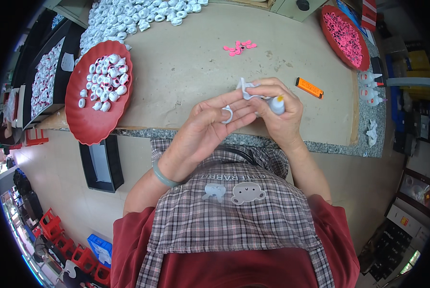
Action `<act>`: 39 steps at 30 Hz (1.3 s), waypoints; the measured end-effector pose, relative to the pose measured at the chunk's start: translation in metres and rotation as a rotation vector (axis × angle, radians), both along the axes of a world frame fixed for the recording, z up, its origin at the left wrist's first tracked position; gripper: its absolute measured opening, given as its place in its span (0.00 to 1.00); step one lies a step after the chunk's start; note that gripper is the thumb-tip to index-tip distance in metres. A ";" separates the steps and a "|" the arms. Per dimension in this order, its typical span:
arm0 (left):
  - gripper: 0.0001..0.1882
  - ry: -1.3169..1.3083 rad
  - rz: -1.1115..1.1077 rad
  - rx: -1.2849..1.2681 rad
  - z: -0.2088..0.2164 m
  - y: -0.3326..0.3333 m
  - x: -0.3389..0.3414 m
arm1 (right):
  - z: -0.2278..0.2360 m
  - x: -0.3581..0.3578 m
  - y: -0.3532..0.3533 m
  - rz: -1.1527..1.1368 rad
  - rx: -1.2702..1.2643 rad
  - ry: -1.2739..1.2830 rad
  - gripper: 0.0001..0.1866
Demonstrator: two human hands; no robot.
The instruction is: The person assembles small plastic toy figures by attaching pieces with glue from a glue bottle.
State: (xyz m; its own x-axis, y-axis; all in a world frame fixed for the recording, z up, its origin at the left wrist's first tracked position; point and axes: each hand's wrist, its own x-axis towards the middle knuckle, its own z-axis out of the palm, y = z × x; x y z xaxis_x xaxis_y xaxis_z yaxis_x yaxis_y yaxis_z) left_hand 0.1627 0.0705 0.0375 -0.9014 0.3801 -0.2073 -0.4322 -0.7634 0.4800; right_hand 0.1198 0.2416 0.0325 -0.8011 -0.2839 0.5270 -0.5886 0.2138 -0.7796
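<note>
My left hand is turned palm up above the table's front edge. Its thumb and fingers pinch a small white ring-shaped piece. Close beside it, my right hand is closed round a small whitish squeeze bottle with a yellow tip. The same hand also grips a crumpled white tissue in its thumb and fingertips, by the left fingers. Beyond the hands, several small pink pieces lie loose on the table.
A red scalloped plate of white-and-pink pieces overhangs the table's left edge. Many white pieces are spread behind it. At right are a red plate of pink pieces, an orange-and-black box cutter and small bottles.
</note>
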 end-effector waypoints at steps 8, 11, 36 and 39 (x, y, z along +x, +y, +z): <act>0.27 0.143 -0.160 -0.154 0.007 -0.013 0.001 | -0.005 0.002 -0.005 -0.024 -0.406 -0.644 0.09; 0.27 0.144 -0.158 -0.084 0.003 -0.014 0.001 | -0.016 -0.005 0.007 0.099 -0.631 -0.998 0.11; 0.31 0.029 0.051 -0.151 -0.002 -0.018 -0.003 | 0.004 0.002 0.020 0.102 -0.578 -0.965 0.10; 0.34 0.054 0.007 -0.112 -0.004 -0.020 -0.004 | -0.001 0.004 0.021 0.045 -0.515 -0.823 0.09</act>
State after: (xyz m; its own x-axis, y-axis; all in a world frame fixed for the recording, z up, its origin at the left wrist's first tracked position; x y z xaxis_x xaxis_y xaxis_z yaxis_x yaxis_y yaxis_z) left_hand 0.1589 0.0503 0.0337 -0.9151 0.3507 -0.1990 -0.3980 -0.7064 0.5854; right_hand 0.1233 0.2626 0.0312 -0.9687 -0.2146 -0.1247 0.1830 -0.2781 -0.9430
